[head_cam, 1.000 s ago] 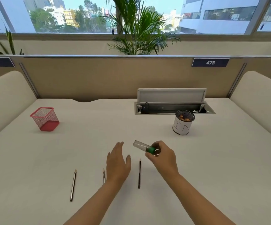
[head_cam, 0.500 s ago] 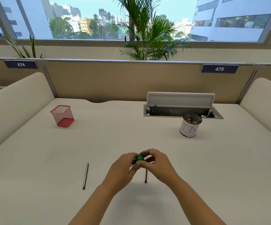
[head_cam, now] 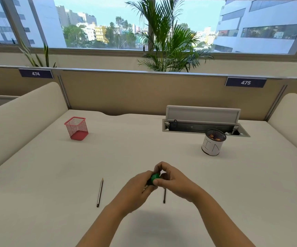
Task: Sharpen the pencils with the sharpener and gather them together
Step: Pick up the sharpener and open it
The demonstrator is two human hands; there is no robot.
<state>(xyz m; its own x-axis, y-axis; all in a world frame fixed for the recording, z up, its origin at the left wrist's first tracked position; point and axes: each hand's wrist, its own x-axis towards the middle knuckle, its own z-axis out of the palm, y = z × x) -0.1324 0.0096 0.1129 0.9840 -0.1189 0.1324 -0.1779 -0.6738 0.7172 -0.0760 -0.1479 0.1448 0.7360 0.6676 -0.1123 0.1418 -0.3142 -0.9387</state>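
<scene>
Both of my hands meet low in the middle of the white desk around a small green sharpener (head_cam: 155, 177). My left hand (head_cam: 138, 188) closes on it from the left, and my right hand (head_cam: 173, 179) pinches it from the right and above. Only the sharpener's green part shows between the fingers. One pencil (head_cam: 99, 192) lies loose on the desk left of my hands, tip pointing away. The lower end of a second pencil (head_cam: 164, 196) sticks out from under my right hand. I cannot tell whether a pencil is inside the sharpener.
A red mesh pencil holder (head_cam: 76, 128) stands at the far left. At the far right a white can (head_cam: 212, 145) holds shavings. Behind the can is an open cable hatch (head_cam: 203, 122) with its lid raised. Padded side panels and a back partition border the desk.
My left hand has come off the desk and joined my right hand on the sharpener. The short middle pencil seen a second ago is now out of sight. The view shifted.
</scene>
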